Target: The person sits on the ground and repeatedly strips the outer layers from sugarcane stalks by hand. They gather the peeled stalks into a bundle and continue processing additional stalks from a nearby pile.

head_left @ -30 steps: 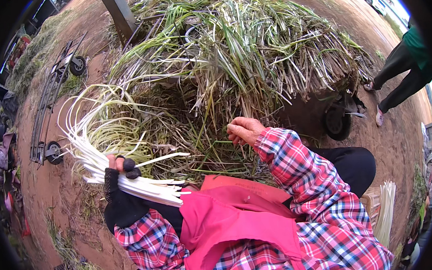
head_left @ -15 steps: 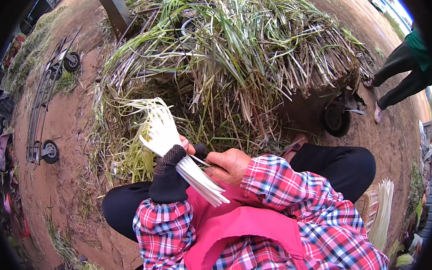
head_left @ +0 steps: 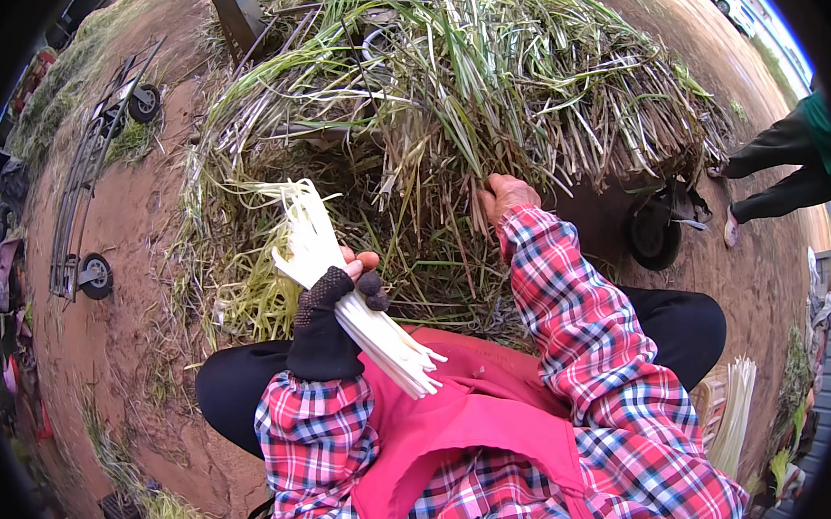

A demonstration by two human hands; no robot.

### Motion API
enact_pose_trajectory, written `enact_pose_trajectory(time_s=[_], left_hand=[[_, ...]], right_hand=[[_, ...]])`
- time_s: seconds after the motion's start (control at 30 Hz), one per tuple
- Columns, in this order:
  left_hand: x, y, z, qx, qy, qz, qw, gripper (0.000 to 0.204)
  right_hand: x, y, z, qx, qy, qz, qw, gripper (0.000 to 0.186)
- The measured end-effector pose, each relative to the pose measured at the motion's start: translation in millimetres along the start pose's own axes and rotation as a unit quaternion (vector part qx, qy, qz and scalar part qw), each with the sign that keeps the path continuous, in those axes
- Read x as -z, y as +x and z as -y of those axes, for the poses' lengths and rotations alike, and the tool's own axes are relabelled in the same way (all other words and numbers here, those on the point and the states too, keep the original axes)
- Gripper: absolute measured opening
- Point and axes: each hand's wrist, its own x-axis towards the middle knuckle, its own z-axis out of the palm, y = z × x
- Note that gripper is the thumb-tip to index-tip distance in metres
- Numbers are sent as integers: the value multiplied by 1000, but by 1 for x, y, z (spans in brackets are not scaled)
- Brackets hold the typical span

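A bundle of long white stalks lies slantwise across my lap, its looped tops pointing away. My left hand, in a black fingerless glove with dark fingertip covers, is closed round its middle. At the front edge of a big heap of green and brown leafy stalks, my bare right hand reaches in with curled fingers. It grips hanging stalks there; their exact number is hidden. Pale yellow stripped leaves pile up beyond my left hand.
The heap rests on a cart with a black wheel at right. A metal hand cart stands on the brown dirt ground at left. More white stalks lean by a crate at lower right. Another person's legs are at far right.
My right hand has moved away from the white bundle, forward and right to the heap's hanging stalks. My left hand keeps its hold on the bundle, almost in the same place.
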Motion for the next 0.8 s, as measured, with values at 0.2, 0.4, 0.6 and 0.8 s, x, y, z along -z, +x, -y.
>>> enact_pose_trajectory(time_s=[0.2,0.4,0.6,0.8], left_hand=[[1,9,15,12,120,22,992,22],[13,18,35,-32,320,-26,946,24],[10,20,39,-41,366,-8,930,26],[-3,18,36,-69,242,-52,966,29]], right_hand=[[21,-74,33,183,298,87,933,14],[32,-112,62,217,422,188,860,11],[26,-95,69,80,601,185,773,16],[7,-87,39,93,408,19,908,13]])
